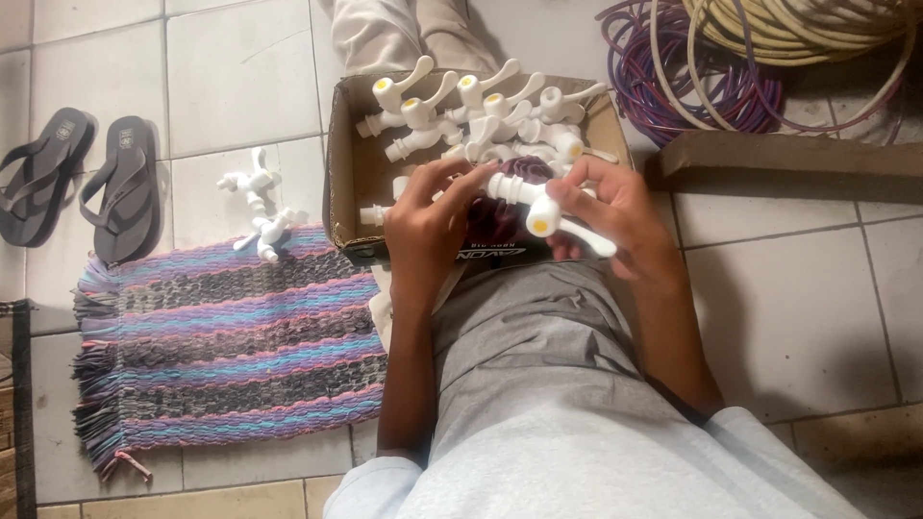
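Observation:
My right hand (615,216) grips a white plastic tap (540,207) with a yellow cap on its top. My left hand (428,226) pinches the threaded end of the same tap with its fingertips. Both hands hover over my lap and the near edge of a brown cardboard box (344,183). The box holds several more white taps (471,111) with yellow caps and lever handles. Two white taps (258,207) lie on the floor tiles left of the box, at the rug's far edge.
A striped purple, blue and grey woven rug (231,336) lies at left. A pair of dark flip-flops (82,183) sits far left. Coils of purple and cream cable (760,58) lie top right above a dark slab (788,159). Another person's legs (399,34) appear beyond the box.

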